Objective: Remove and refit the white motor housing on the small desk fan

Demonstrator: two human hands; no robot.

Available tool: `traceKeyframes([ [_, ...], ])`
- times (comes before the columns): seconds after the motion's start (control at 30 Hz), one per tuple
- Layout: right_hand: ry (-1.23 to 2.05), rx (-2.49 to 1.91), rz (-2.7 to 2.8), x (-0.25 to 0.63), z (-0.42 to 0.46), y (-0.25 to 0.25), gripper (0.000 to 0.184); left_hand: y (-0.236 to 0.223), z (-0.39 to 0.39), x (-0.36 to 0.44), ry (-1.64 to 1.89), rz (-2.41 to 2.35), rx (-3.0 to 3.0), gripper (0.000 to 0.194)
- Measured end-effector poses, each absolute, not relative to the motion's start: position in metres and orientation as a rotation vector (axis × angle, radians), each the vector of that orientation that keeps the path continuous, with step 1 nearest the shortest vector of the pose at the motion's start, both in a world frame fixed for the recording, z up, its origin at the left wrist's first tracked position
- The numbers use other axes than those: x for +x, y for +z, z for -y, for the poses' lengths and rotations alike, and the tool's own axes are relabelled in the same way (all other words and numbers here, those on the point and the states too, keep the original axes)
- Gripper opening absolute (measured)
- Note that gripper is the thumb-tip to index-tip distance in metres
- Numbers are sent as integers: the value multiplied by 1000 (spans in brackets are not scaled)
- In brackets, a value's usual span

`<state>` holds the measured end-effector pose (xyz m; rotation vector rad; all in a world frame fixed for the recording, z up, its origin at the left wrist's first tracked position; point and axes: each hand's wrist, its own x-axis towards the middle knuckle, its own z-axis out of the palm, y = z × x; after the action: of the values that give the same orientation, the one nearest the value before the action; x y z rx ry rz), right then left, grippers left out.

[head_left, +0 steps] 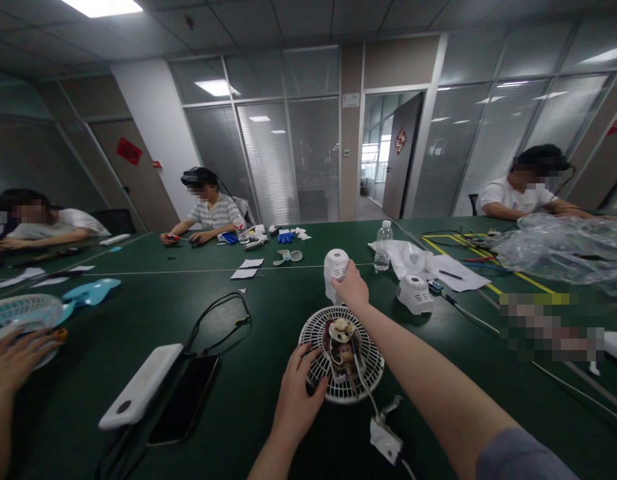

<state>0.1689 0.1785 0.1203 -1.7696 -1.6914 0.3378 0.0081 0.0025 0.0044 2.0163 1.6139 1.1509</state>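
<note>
In front of me lies a round white fan grille (pixel 308 331) with an exposed fan motor (pixel 344 350) and its wires at the centre. My left hand (pixel 297 393) rests at the grille's left edge, thumb and fingers spread apart. Just beyond the grille, my right hand (pixel 352 288) is closed around a white vented motor cover (pixel 334 263), which stands upright. A cable runs from the motor to a small white box-like part (pixel 386 440) near me. To the right sits a second white vented housing (pixel 415 295).
A white power bank (pixel 141 387) and a dark phone (pixel 184 400) lie left. Another person's hand (pixel 13 357) touches a white grille (pixel 31 307) beside blue fan blades (pixel 91 293). A bottle (pixel 383 247), papers (pixel 461 273) and plastic wrap (pixel 568 243) lie right. Other people sit around.
</note>
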Motion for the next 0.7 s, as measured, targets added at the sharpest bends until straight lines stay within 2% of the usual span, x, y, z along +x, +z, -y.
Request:
traceKeyframes([
  [0.33, 306, -1570, 1596, 179, -151, 146, 76, 8, 0, 8, 1120, -1619, 1975, 52],
  [0.57, 404, -1326, 1630, 210, -57, 137, 71, 10, 1, 8, 1186, -1601, 1994, 51],
  [0.7, 245, -1416, 1808, 217, -9, 122, 76, 12, 4, 7, 1181, -1591, 2039, 49],
])
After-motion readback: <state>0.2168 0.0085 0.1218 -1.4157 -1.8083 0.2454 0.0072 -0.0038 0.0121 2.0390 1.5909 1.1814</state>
